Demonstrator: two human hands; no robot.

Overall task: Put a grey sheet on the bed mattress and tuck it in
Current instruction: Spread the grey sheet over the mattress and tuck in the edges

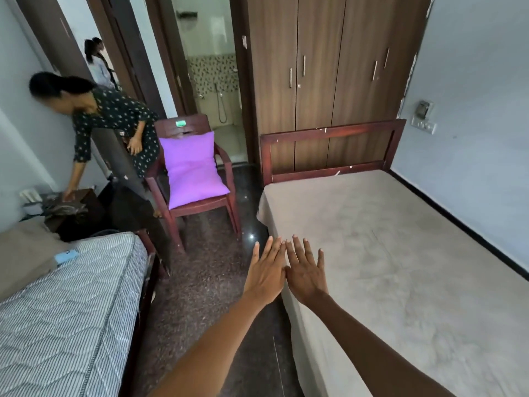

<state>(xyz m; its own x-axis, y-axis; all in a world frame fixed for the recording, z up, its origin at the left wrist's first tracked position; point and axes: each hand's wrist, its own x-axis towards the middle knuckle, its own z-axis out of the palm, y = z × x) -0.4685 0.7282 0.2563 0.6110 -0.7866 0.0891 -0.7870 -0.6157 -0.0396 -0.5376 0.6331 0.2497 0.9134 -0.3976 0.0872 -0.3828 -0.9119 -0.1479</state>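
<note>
- Sheet [386, 253] lies flat over the bed [332, 131], draped down its left edge.
- Right hand [307, 275] is over that edge, fingers straight and spread.
- Left hand [266, 272] is just beside it, fingers straight, holding nothing.
- Chair [229, 164] with pillow [191, 170] stands near the far-left corner.

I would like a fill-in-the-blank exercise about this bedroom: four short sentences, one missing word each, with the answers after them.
1. The pillow on the chair is ____ in colour.
2. The grey sheet covers the bed on the ____ side of the view.
3. The left hand and the right hand, fingers straight, hold ____.
4. The bare mattress at the other side has a ____ pattern.

Missing words: purple; right; nothing; striped.
</note>
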